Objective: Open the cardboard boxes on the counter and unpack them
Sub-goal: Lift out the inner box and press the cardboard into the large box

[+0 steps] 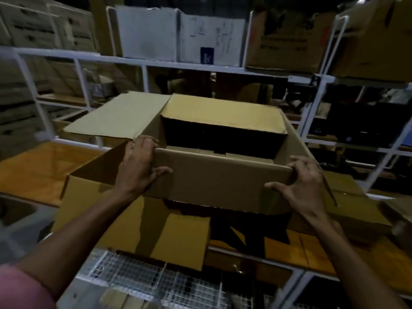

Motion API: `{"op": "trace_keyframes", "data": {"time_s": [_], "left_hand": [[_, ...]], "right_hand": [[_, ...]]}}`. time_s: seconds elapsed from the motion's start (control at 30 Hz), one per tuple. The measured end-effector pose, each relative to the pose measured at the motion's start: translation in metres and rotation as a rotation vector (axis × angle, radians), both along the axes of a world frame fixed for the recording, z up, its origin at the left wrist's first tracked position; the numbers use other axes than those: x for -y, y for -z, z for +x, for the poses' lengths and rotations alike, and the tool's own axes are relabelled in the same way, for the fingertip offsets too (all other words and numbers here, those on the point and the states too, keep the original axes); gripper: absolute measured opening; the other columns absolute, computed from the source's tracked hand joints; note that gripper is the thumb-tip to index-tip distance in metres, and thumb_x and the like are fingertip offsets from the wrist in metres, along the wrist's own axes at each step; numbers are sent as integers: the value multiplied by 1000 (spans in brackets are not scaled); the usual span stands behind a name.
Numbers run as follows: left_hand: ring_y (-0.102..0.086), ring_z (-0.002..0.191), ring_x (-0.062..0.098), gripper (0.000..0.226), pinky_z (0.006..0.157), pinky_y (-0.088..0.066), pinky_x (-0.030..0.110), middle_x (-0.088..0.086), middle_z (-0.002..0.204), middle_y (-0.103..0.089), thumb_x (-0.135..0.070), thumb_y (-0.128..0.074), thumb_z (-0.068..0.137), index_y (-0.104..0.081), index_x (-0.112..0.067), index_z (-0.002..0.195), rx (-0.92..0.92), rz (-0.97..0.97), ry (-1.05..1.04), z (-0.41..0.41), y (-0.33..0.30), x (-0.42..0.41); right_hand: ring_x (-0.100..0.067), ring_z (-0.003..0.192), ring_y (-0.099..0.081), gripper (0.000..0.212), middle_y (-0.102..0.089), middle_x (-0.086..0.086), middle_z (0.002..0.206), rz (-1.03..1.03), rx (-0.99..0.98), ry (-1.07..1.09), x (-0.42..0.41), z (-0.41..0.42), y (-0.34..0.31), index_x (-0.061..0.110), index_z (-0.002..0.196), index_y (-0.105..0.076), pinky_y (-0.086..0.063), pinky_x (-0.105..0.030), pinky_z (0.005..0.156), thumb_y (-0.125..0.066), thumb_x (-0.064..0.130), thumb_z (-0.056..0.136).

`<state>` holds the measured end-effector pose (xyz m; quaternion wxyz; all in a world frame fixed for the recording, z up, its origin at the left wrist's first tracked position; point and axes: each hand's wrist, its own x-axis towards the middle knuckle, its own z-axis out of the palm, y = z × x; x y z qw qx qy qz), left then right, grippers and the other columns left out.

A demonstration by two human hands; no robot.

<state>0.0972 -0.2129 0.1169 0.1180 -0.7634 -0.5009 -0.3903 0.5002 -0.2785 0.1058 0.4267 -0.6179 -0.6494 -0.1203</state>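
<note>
A large brown cardboard box [214, 177] stands open in front of me on the wooden counter [33, 166]. Its left flap [116, 117] lies spread outward and its far flap [220, 114] leans inward over a dark interior. My left hand [140, 163] grips the near flap at its left corner, fingers over the top edge. My right hand [301, 186] clasps the same flap at its right corner. What is inside the box is hidden in shadow.
A second opened cardboard box [156, 230] lies under and in front of the first. White metal shelving [156, 63] behind holds more boxes [287, 39]. A wire mesh basket [145, 284] sits below the counter edge. Stacked cartons [40, 25] fill the left.
</note>
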Motion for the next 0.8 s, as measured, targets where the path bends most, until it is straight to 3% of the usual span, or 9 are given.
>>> {"op": "trace_keyframes", "data": {"time_s": [0.1, 0.17, 0.3, 0.4, 0.6, 0.8], "left_hand": [[-50, 108, 31, 71, 78, -52, 47, 9, 124, -49, -41, -90, 67, -48, -15, 118, 4, -18, -35, -54, -1, -6], [-50, 107, 30, 71, 80, -49, 42, 10, 122, -51, -39, -91, 66, -49, -14, 117, 5, -27, -51, -84, -2, -15], [-50, 104, 28, 68, 87, -49, 50, 10, 115, -53, -37, -93, 63, -53, -12, 112, 4, -76, -59, -129, -4, -41], [-49, 104, 28, 68, 85, -49, 49, 10, 115, -53, -34, -94, 62, -54, -12, 112, 15, -117, -64, -151, -4, -71], [-50, 103, 27, 72, 81, -52, 49, 6, 114, -51, -39, -96, 58, -52, -18, 112, -8, -207, -65, -188, -1, -138], [-49, 103, 23, 71, 85, -52, 49, 3, 115, -49, -37, -95, 59, -51, -21, 112, 29, -272, -46, -209, 16, -176]], "right_hand": [[-30, 118, -50, 66, -56, -14, 125, -37, 18, -25, -18, -51, -4, 6, 104, -63, -38, -35, 94, -96, 41, 58], [-28, 115, -50, 67, -55, -11, 124, -55, 23, -35, -34, -80, -5, 11, 106, -62, -42, -39, 94, -94, 45, 59], [-24, 110, -50, 66, -53, -8, 121, -86, 17, -52, -65, -129, -4, 14, 111, -60, -44, -41, 91, -93, 45, 62], [-24, 110, -49, 66, -52, -8, 120, -126, 11, -59, -92, -153, -3, 14, 113, -59, -40, -37, 92, -91, 46, 64], [-26, 113, -49, 69, -51, -5, 122, -227, -30, -34, -149, -186, 8, 19, 114, -57, -50, -43, 90, -90, 51, 63], [-25, 115, -49, 68, -52, -6, 123, -276, -33, 3, -175, -213, 19, 18, 114, -58, -43, -36, 87, -91, 49, 63]]}}
